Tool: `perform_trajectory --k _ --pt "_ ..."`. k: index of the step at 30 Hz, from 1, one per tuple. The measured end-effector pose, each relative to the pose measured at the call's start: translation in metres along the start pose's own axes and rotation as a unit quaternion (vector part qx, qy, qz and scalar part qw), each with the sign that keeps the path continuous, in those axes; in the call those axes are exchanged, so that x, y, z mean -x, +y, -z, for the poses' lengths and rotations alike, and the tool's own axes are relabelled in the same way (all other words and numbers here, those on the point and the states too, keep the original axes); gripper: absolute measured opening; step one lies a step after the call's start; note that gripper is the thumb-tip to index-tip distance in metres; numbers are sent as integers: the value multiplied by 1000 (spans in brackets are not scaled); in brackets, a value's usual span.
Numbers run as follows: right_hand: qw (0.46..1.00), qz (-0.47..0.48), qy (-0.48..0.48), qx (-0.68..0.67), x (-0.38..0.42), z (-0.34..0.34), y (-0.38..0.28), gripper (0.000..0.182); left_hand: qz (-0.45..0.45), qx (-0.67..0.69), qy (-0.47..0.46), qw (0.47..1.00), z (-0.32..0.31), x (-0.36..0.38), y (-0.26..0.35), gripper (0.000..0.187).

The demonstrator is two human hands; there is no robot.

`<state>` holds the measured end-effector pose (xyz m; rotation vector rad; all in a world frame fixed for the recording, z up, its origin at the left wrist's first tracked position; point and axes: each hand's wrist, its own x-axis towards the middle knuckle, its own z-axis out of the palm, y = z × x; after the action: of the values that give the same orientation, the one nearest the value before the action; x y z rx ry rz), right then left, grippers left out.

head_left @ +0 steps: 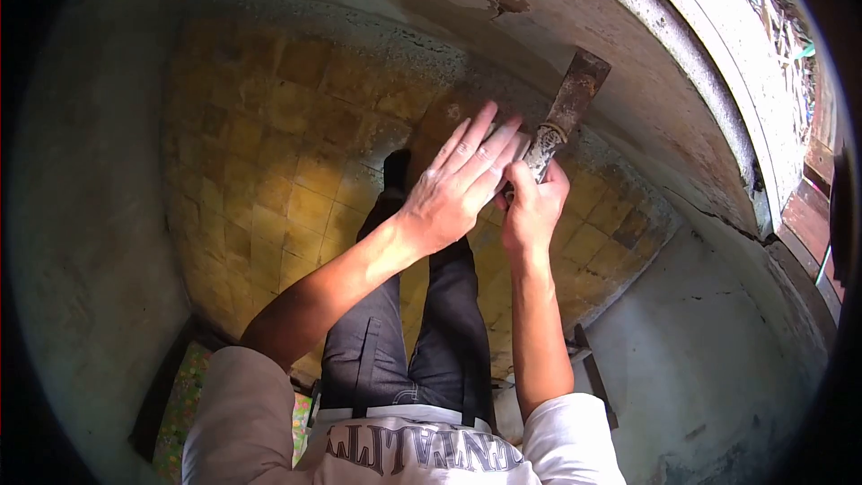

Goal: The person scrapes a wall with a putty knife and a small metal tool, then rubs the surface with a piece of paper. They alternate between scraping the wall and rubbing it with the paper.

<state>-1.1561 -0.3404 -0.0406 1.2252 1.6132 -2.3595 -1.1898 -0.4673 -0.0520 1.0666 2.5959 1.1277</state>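
My right hand (536, 207) is closed around the handle of a rusty, flat-bladed tool that looks like a scraper (575, 101). Its blade points up and away, toward the wall, and pale, patterned wrapping covers the handle below the blade. My left hand (462, 175) is open, fingers stretched out and slightly blurred, with its fingertips right beside the handle. Whitish dust shows on the left fingers. Part of the handle is hidden behind my hands.
Below lies a worn yellow tiled floor (260, 153). A wall (628, 117) with peeling plaster and cracks curves ahead, under a bright ledge (718, 81) at upper right. A flower-patterned cloth (184, 395) covers something at lower left.
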Motion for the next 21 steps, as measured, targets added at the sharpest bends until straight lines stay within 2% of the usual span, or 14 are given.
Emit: perform_trajectory --k 4,5,9,12,14,16,19,21 --pt "999 -14 31 24 3 -1 0 9 41 61 -33 997 4 8 3 53" --pt "999 5 38 3 1 -2 4 14 44 90 -37 994 5 10 1 63" --pt "997 -43 59 5 5 -9 -9 18 85 97 -7 992 7 0 12 76" --pt "996 -41 60 -47 3 -9 -7 14 86 54 -62 993 10 0 5 75" --pt "995 -54 60 -53 2 -7 -7 12 61 121 -91 987 18 -2 -4 68" --pt "996 -59 56 -45 3 -6 -5 12 81 150 -117 978 11 0 -11 60" --pt "995 -66 49 -56 0 -10 -8 16 58 144 -23 988 -3 -4 -23 52" --pt "996 -57 42 -45 1 -6 -11 19 86 139 161 973 -13 -16 -28 53"
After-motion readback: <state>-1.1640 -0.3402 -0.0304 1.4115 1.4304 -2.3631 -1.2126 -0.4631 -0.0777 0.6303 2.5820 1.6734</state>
